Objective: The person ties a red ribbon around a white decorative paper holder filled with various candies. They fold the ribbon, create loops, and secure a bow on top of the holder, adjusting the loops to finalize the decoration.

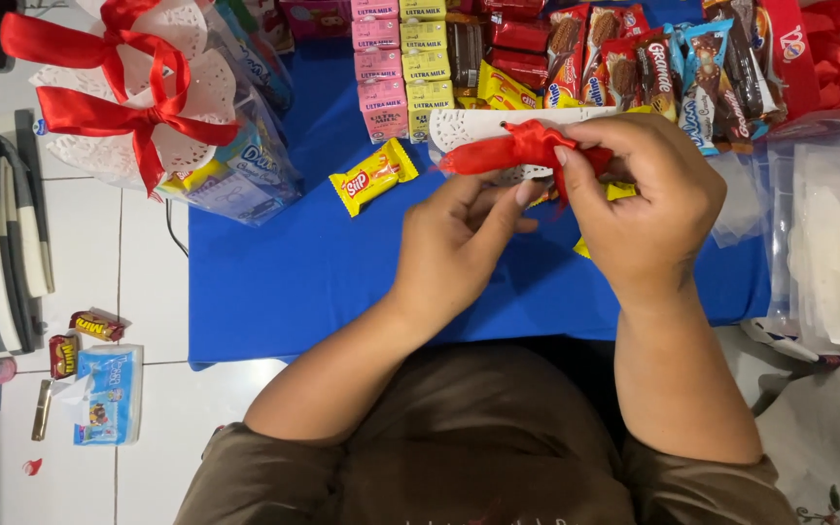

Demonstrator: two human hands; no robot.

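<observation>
- Right grip [634,199]: closed on red ribbon [522,148], thumb and forefinger pinching at the knot.
- Left grip [459,238]: fingertips pinching the ribbon from below, palm partly open.
- Ribbon held above blue surface [284,282], against white doily [469,124] and a clear bag [736,209].
- Best kept taut between both pinches, pulled evenly so the bow sits centred.
- Yellow candy [373,175] just left; snack rows [576,58] behind.
- Finished bags with red bows [138,107] far left.

Satin-glossy red ribbon [522,151] in my fingers; lacy white paper doily [498,126]; matt blue cloth [294,272]; shiny foil snack wrappers [634,58].
</observation>
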